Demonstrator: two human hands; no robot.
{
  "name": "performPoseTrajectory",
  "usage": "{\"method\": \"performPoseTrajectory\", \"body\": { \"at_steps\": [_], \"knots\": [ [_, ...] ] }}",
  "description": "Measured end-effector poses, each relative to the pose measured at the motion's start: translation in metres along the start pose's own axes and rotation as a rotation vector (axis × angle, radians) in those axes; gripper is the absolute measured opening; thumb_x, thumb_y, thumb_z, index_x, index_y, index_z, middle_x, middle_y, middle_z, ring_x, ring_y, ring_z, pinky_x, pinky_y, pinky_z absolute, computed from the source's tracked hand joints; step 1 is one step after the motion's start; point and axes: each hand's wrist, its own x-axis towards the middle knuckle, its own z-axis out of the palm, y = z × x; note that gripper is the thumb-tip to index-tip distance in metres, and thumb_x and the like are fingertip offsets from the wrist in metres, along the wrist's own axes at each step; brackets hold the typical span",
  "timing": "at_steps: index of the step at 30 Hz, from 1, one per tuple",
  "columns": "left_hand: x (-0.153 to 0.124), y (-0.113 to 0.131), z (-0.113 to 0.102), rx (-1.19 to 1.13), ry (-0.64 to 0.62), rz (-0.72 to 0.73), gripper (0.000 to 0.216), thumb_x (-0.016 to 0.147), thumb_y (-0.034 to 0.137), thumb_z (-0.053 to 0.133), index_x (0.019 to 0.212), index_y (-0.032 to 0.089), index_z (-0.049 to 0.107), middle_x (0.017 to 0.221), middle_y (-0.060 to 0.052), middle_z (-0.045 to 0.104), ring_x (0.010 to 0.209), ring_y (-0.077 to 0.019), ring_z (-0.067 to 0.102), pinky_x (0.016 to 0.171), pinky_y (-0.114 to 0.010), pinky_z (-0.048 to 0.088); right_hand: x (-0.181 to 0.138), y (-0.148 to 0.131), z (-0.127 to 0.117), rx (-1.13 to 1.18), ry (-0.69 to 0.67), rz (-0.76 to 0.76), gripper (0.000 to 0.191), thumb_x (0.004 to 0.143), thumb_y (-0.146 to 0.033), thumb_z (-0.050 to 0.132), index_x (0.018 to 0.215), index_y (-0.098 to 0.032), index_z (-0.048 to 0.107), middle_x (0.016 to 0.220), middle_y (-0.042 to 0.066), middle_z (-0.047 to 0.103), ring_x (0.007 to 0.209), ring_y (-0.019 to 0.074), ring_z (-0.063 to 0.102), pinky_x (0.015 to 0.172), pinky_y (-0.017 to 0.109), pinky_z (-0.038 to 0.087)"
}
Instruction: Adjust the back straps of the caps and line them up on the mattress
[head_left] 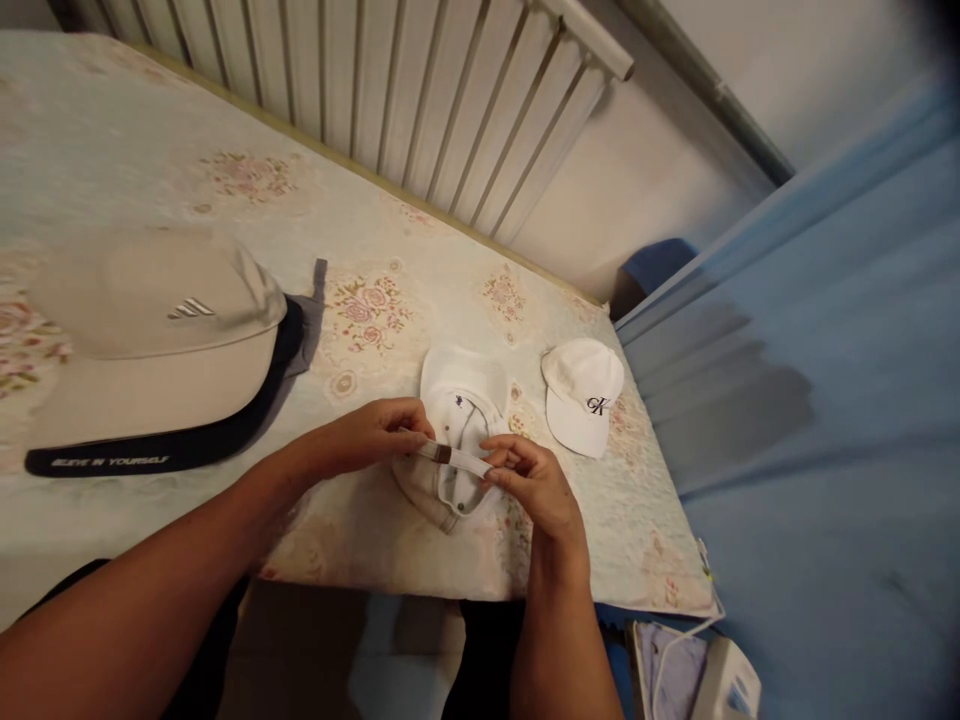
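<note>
A white cap (459,392) lies on the floral table cover (390,240) near its front edge, back side toward me. My left hand (375,434) pinches the left end of the cap's back strap (457,459) by its buckle. My right hand (534,480) pinches the strap's right end. The strap is stretched between both hands, just above the cap's rear opening.
A second white cap with a dark logo (583,392) sits just right of the first. At the left a beige cap (157,330) rests on a black visor cap (187,440). A radiator (420,90) stands behind the table, and a blue fabric (825,400) at the right.
</note>
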Motion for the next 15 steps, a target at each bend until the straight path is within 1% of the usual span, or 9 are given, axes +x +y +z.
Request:
{"method": "performPoseTrajectory", "body": {
  "at_steps": [4, 7, 10, 12, 15],
  "knots": [
    [0.001, 0.002, -0.001, -0.006, -0.022, -0.016, 0.027, 0.082, 0.044, 0.058, 0.078, 0.017, 0.057, 0.086, -0.002, 0.063, 0.078, -0.0162, 0.054, 0.071, -0.028, 0.040, 0.002, 0.008, -0.003, 0.020, 0.032, 0.004, 0.023, 0.074, -0.025, 0.074, 0.096, -0.022, 0.070, 0.066, -0.003, 0.068, 0.060, 0.0140, 0.063, 0.065, 0.027, 0.049],
    [0.000, 0.008, -0.002, 0.036, 0.006, -0.012, 0.033, 0.090, 0.045, 0.046, 0.083, 0.018, 0.064, 0.089, -0.003, 0.066, 0.084, -0.0177, 0.056, 0.079, -0.030, 0.042, 0.004, 0.011, -0.004, 0.033, 0.049, 0.018, 0.022, 0.073, -0.027, 0.073, 0.094, -0.022, 0.070, 0.065, -0.003, 0.067, 0.059, 0.0147, 0.063, 0.063, 0.028, 0.049],
    [-0.002, 0.013, -0.003, 0.064, 0.074, 0.011, 0.041, 0.094, 0.039, 0.034, 0.081, 0.018, 0.067, 0.091, -0.004, 0.068, 0.089, -0.0186, 0.058, 0.086, -0.031, 0.042, 0.005, 0.014, -0.006, 0.052, 0.076, 0.026, 0.021, 0.072, -0.028, 0.074, 0.091, -0.021, 0.070, 0.063, -0.003, 0.067, 0.057, 0.0142, 0.062, 0.061, 0.027, 0.048],
    [-0.002, 0.012, -0.004, 0.064, 0.101, 0.019, 0.039, 0.094, 0.039, 0.035, 0.083, 0.018, 0.067, 0.093, -0.004, 0.068, 0.090, -0.0188, 0.058, 0.086, -0.031, 0.042, 0.006, 0.015, -0.007, 0.050, 0.104, 0.034, 0.020, 0.071, -0.027, 0.074, 0.090, -0.021, 0.070, 0.063, -0.003, 0.066, 0.056, 0.0140, 0.061, 0.059, 0.027, 0.047],
    [0.000, 0.007, -0.003, 0.089, 0.115, 0.023, 0.032, 0.090, 0.042, 0.045, 0.086, 0.017, 0.066, 0.093, -0.005, 0.067, 0.090, -0.0194, 0.058, 0.083, -0.031, 0.043, 0.006, 0.015, -0.007, 0.048, 0.132, 0.053, 0.020, 0.069, -0.028, 0.074, 0.088, -0.021, 0.070, 0.062, -0.003, 0.066, 0.055, 0.0144, 0.060, 0.057, 0.027, 0.047]
  ]
}}
